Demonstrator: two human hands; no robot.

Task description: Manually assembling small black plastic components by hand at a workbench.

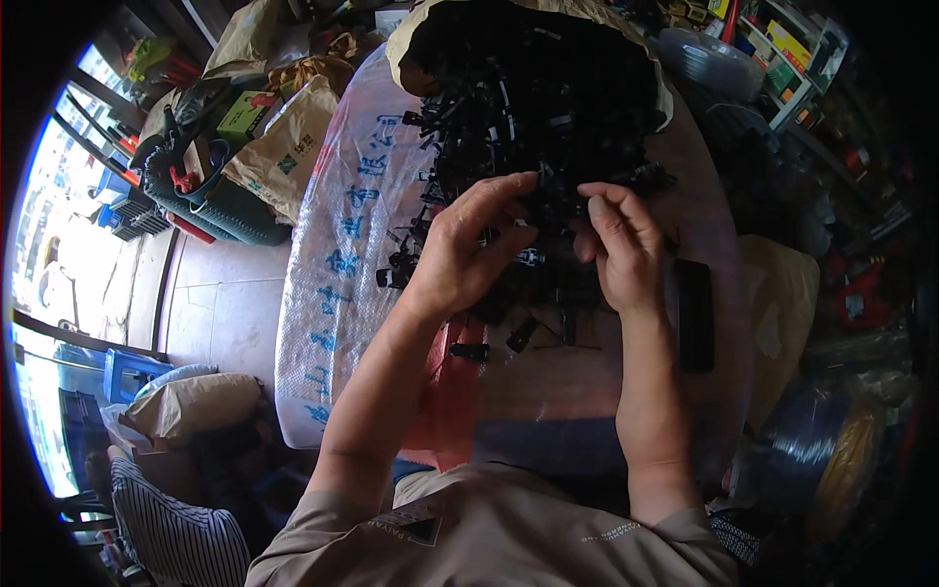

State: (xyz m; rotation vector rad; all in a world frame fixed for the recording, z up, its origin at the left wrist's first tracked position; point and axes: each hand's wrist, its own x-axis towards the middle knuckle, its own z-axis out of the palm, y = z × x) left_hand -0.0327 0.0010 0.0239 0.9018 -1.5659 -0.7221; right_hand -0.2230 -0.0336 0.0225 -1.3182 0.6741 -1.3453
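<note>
My left hand (468, 247) and my right hand (618, 245) meet over a spread of small black plastic parts (509, 127) on a white woven sack (333, 245) with blue print. Between the fingertips of both hands sits one small black plastic part (553, 201), pinched from either side. Behind it a large open paper bag (411, 39) spills a heap of the same black parts. A few loose black parts (520, 335) lie just below my wrists.
A flat black rectangular piece (694, 315) lies to the right of my right wrist. Brown paper sacks (284, 147) and green crates (210, 201) stand at the left on a tiled floor (220, 303). Shelves (782, 59) with boxes are at the upper right. A person's striped sleeve (166, 528) shows at the lower left.
</note>
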